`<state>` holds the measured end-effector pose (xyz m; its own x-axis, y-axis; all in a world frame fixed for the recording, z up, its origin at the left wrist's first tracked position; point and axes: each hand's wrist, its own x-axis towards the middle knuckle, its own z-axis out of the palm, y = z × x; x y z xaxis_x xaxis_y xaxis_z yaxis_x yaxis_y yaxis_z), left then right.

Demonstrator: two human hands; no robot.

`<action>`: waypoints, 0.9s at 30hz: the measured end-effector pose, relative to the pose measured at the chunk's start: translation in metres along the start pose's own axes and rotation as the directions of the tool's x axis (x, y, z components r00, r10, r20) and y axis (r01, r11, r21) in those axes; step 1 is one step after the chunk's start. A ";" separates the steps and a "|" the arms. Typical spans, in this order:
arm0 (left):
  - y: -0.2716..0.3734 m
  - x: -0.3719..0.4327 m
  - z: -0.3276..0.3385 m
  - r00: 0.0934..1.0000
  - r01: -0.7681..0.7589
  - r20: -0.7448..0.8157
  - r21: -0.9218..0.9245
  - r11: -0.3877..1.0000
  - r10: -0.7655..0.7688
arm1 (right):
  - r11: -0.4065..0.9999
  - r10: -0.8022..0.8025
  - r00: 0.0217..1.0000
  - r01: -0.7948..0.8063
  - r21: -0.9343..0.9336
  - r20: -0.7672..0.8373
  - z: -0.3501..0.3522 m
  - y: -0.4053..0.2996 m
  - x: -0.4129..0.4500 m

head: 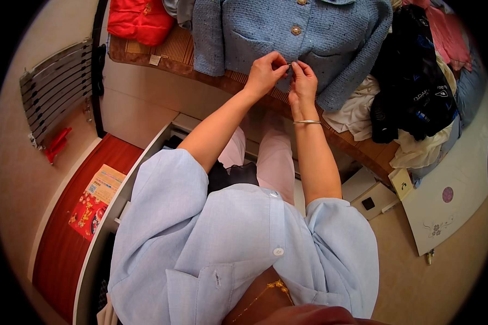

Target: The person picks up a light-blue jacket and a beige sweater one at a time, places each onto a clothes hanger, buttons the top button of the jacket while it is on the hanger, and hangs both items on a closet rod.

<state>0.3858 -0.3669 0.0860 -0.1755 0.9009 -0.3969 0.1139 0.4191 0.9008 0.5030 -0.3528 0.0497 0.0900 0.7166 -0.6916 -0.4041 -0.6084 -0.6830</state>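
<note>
A blue tweed jacket (252,38) lies front up before me, its sleeves spread to either side. Gold-rimmed pearl-like buttons (296,30) run down its middle. At the lower front, in line with those buttons, my left hand (265,74) pinches the jacket's front between thumb and fingers. My right hand (304,83), with a silver bangle at the wrist, pinches the same spot from the other side, fingertips nearly touching the left ones. A small glinting thing, probably another button, shows between the fingertips; most of it is hidden.
Under the jacket is a slatted bamboo mat (175,53) with a brown fabric border. Red cloth (140,22) lies at left. Black printed clothing (415,81) and white garments (351,109) are heaped at right. An open drawer (136,168) stands by my legs, a white panel (447,203) at lower right.
</note>
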 end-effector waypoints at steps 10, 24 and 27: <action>-0.008 0.003 0.004 0.999 -0.042 -0.019 0.053 0.998 0.043 | 0.939 0.258 0.959 -0.277 0.203 0.115 -0.008 -0.010 0.013; -0.006 0.009 0.007 0.999 -0.018 -0.029 -0.040 0.999 0.017 | 0.986 0.049 0.997 -0.057 0.158 0.053 0.002 -0.003 0.000; -0.008 0.013 0.005 0.999 0.036 -0.004 -0.118 0.992 -0.037 | 0.989 0.019 0.994 -0.035 0.147 0.105 -0.002 -0.002 0.005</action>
<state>0.3873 -0.3581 0.0726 -0.1838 0.8843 -0.4293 -0.0086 0.4352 0.9003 0.5061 -0.3487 0.0472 -0.0139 0.7367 -0.6761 -0.5362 -0.5762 -0.6169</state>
